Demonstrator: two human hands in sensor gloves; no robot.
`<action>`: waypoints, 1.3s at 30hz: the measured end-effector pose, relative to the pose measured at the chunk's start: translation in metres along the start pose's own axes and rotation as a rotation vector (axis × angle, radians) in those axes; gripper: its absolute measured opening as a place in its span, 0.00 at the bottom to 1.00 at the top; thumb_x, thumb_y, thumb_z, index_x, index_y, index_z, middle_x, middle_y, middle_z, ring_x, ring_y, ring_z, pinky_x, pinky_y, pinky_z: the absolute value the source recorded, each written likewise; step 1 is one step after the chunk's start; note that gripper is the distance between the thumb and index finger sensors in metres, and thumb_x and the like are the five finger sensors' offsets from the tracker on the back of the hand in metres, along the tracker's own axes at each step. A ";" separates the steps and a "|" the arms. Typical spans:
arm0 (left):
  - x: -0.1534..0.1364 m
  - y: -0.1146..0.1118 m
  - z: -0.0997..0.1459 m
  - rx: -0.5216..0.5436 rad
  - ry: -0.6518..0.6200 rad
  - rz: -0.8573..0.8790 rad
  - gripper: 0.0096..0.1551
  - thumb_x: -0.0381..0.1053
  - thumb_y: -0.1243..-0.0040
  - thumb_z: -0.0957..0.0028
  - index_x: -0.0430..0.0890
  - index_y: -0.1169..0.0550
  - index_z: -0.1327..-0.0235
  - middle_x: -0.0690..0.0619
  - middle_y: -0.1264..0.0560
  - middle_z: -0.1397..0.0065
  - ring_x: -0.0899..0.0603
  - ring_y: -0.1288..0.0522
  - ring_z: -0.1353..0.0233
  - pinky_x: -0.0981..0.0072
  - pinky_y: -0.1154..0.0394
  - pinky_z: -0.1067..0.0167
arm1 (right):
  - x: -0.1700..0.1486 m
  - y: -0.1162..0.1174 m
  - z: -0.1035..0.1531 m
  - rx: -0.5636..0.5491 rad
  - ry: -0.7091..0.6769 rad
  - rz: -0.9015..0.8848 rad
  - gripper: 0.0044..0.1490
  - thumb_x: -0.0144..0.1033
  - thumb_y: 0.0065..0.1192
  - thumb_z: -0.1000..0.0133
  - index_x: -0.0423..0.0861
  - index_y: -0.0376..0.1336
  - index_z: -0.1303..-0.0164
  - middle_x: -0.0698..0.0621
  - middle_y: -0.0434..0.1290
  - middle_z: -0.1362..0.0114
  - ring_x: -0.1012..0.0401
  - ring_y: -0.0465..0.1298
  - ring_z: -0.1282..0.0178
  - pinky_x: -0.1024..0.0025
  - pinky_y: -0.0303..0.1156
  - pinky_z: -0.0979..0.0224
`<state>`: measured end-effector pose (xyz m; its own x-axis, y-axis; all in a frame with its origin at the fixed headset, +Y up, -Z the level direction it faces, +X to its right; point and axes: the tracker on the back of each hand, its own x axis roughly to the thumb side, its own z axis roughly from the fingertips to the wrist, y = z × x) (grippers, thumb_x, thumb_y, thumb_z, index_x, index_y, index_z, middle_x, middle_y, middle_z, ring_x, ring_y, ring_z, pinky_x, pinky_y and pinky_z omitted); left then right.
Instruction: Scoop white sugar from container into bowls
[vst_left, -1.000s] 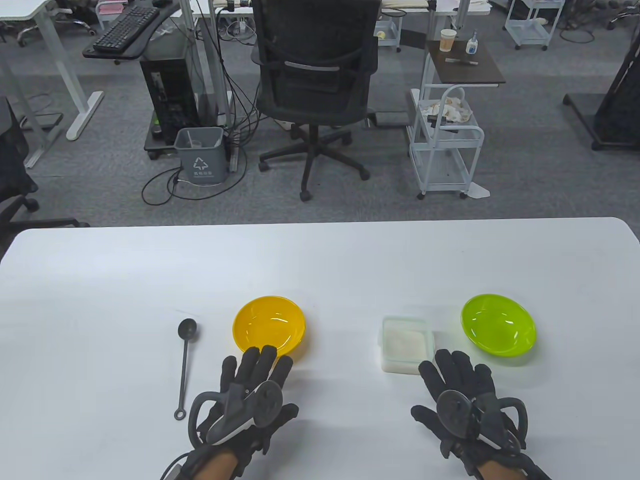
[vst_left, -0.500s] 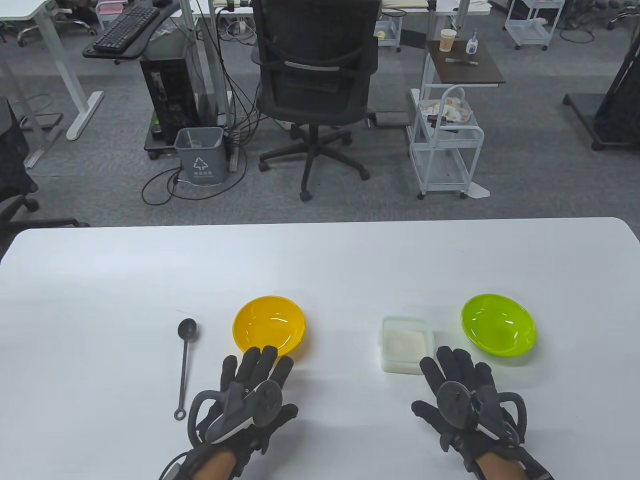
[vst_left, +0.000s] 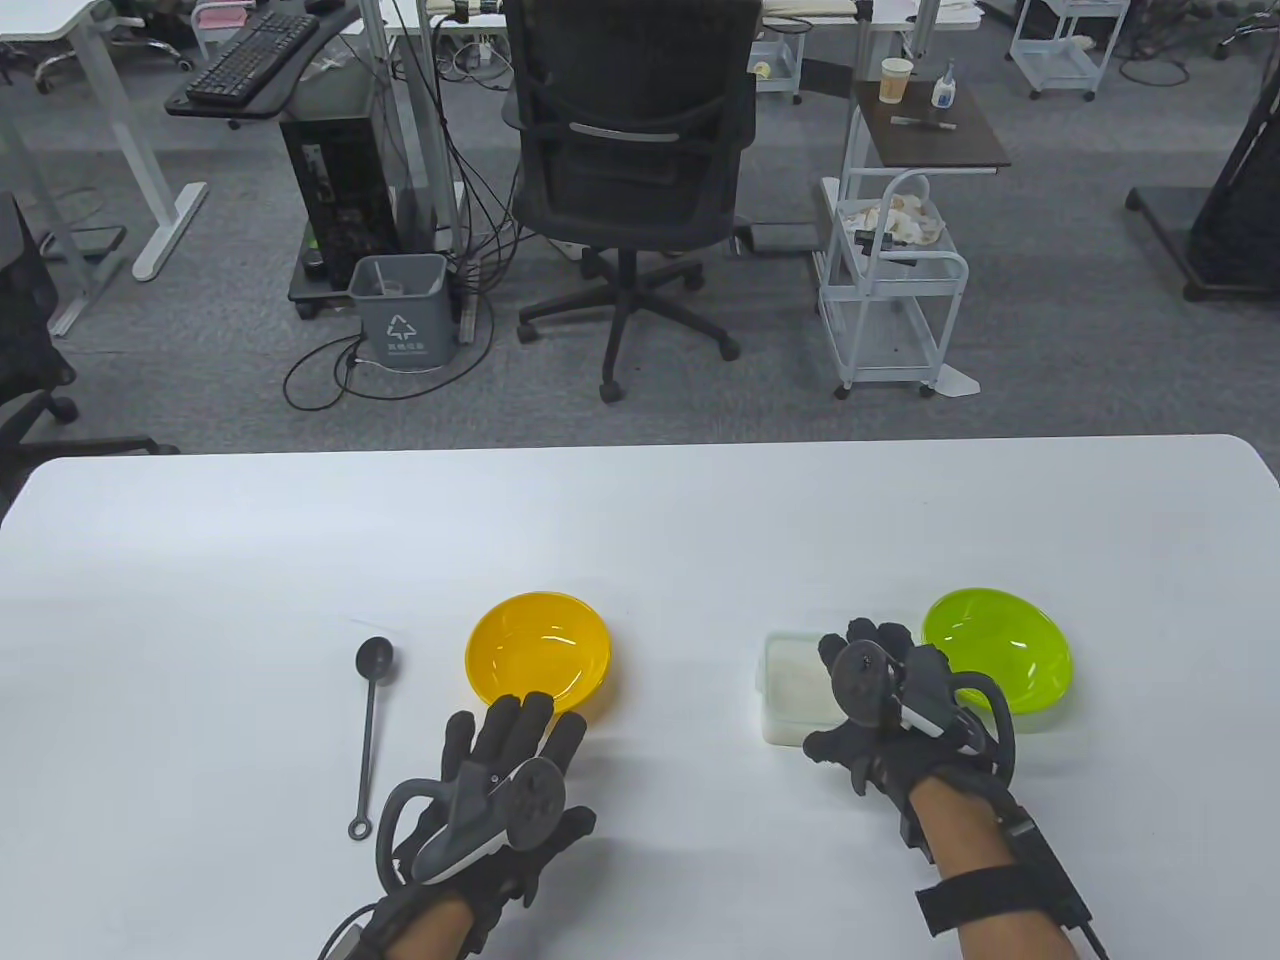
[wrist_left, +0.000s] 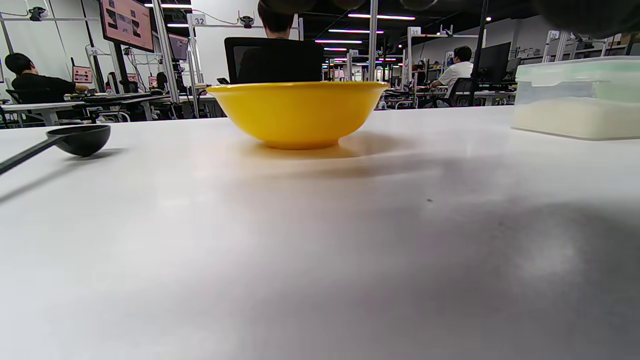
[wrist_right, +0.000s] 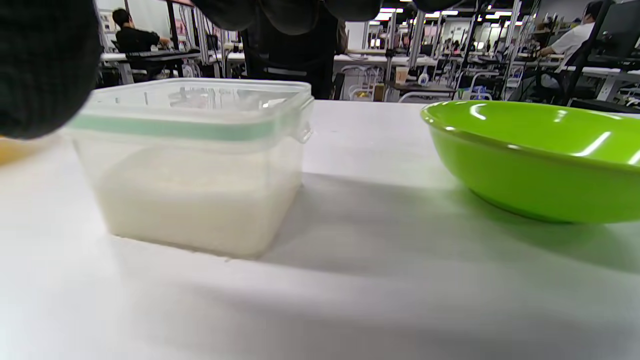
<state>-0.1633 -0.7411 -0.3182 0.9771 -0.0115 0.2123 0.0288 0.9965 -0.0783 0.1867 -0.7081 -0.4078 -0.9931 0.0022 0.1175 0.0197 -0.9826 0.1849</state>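
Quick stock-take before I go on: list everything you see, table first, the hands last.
Table: one, white, fills the foreground.
Scoop: one, black, long-handled, lying left of the yellow bowl.
Yellow bowl: one, left of centre.
Sugar container: one, clear with a green-banded lid on, between the bowls.
Green bowl: one, lime, right of the container.
Office chair: one, black, behind the table.
Bin: one, grey, on the floor.
Trolley: one, white, on the floor at right.
Left hand: black glove, near the yellow bowl, holding nothing.
Right hand: black glove, over the container's right side; grip unclear.
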 end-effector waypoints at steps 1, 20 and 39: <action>0.000 0.000 0.000 -0.003 0.002 0.002 0.53 0.79 0.51 0.61 0.71 0.52 0.19 0.62 0.59 0.10 0.43 0.54 0.08 0.37 0.62 0.18 | 0.003 0.000 -0.006 0.013 -0.001 0.016 0.65 0.69 0.71 0.58 0.60 0.40 0.18 0.48 0.38 0.10 0.45 0.41 0.08 0.39 0.44 0.14; 0.000 -0.002 -0.003 -0.022 -0.002 -0.003 0.53 0.79 0.51 0.61 0.72 0.52 0.19 0.62 0.58 0.10 0.44 0.54 0.08 0.37 0.62 0.18 | 0.008 0.022 -0.043 0.177 -0.012 -0.045 0.74 0.61 0.80 0.59 0.59 0.32 0.20 0.46 0.32 0.12 0.44 0.38 0.09 0.40 0.45 0.14; -0.001 0.001 0.000 -0.009 -0.004 0.017 0.53 0.79 0.51 0.61 0.71 0.51 0.19 0.61 0.57 0.10 0.43 0.53 0.08 0.37 0.61 0.18 | 0.027 0.019 0.003 -0.003 -0.121 -0.136 0.72 0.64 0.81 0.61 0.53 0.41 0.18 0.41 0.40 0.12 0.39 0.49 0.13 0.41 0.51 0.17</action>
<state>-0.1639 -0.7398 -0.3185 0.9767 0.0055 0.2146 0.0143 0.9958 -0.0907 0.1606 -0.7263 -0.3980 -0.9653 0.1574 0.2085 -0.1144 -0.9723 0.2040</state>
